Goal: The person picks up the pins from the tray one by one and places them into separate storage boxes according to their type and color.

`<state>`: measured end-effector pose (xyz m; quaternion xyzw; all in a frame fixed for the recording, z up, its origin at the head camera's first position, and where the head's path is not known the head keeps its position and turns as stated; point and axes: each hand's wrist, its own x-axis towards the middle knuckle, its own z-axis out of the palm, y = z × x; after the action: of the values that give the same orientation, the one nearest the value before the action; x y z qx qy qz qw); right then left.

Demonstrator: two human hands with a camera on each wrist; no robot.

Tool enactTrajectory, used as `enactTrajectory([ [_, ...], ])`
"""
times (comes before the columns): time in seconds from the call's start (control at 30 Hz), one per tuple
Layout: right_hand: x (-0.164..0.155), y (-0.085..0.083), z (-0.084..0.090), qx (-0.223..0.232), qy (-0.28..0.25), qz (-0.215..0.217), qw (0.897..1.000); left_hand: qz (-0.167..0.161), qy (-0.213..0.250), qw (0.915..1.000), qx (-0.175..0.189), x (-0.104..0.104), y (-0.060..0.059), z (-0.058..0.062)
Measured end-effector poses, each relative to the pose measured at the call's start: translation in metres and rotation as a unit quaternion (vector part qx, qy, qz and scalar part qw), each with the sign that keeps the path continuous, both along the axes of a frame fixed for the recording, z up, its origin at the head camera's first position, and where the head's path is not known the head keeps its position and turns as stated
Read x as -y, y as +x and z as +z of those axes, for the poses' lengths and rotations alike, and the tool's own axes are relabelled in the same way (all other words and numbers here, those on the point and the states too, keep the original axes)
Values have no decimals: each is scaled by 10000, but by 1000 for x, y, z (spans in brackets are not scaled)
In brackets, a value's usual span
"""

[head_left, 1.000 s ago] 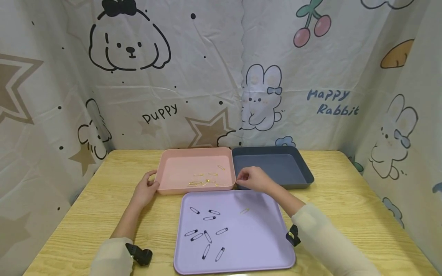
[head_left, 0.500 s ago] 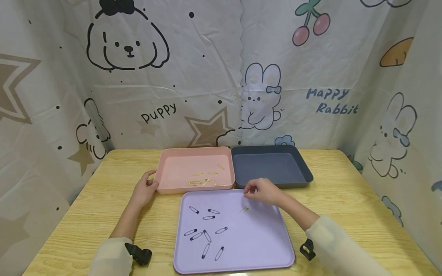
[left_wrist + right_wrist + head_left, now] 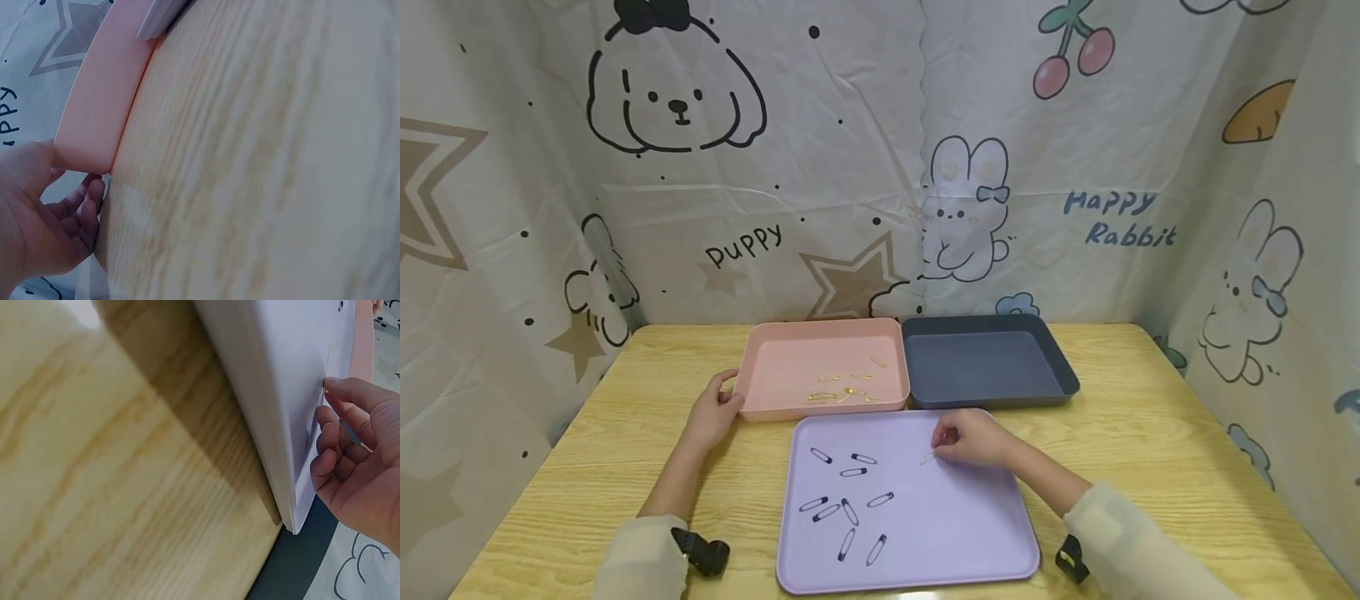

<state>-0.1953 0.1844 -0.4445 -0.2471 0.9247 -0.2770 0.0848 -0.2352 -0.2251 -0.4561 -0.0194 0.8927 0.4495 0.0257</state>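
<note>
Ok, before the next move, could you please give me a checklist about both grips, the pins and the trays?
1. Right-hand grip at the single gold pin on the purple tray: ok, fingertips reach its end.
2. That pin firmly pinched: cannot tell, fingers cover the end.
3. Left-hand grip touching the pink tray: ok, at its left side.
4. Black-headed pins away from the right-hand grip: ok, all lie left of it.
5. Gold pins in the pink tray lying separately: not ok, some overlap.
</note>
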Motion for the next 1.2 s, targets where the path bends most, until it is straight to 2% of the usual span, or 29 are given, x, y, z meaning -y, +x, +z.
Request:
enactTrajectory([
  [0.3, 0, 0, 1, -200, 91, 145, 9997, 24, 39, 10000, 4, 2, -3, -2],
  [0.47, 0, -4, 6, 72, -64, 66, 9999, 63, 31, 10000, -12, 1, -4, -1],
  [0.63, 3, -9, 18, 240, -221, -84, 9994, 73, 23, 10000, 3, 1, -4, 0],
  [0.87, 10, -22, 36, 126, -339, -78, 9993, 56, 53, 9999, 74, 0, -4, 0],
  [1.2, 26, -48, 47, -40, -502, -255, 9984, 71, 173, 9998, -119, 1, 1, -1],
])
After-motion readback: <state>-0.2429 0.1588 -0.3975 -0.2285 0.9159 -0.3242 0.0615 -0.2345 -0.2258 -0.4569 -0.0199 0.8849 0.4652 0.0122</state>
